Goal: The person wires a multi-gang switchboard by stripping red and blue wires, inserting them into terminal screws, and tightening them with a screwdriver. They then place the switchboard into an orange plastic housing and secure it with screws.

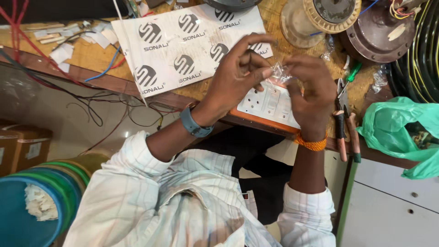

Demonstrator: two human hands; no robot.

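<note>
1. Nearest the camera are the person's two forearms in rolled-up, pale striped sleeves, reaching up toward the worktop [91, 55].
2. The left hand [240, 75], with a blue-grey band on its wrist, pinches a small clear plastic packet [280, 72] between thumb and bent fingers; the forefinger sticks out above it.
3. The right hand [311, 89], with an orange thread at the wrist, is curled with its fingertips closed on the other side of the same packet. The packet is held in the air between both hands, above the switch plate. What is in it is too small to tell.
4. Right under the hands lies a white switch plate [270, 103] on an orange backing, at the near edge of the worktop.
5. Just right of it lie pliers [345, 130] with dark handles, and a green-handled screwdriver [353, 72].
6. Further right sits a crumpled green plastic bag [402, 132].
7. Beyond the hands, a white printed sheet [173, 50] lies flat.
8. At the far edge stand a cream wire spool [315, 18] and a brown round motor housing [375, 34].
</note>
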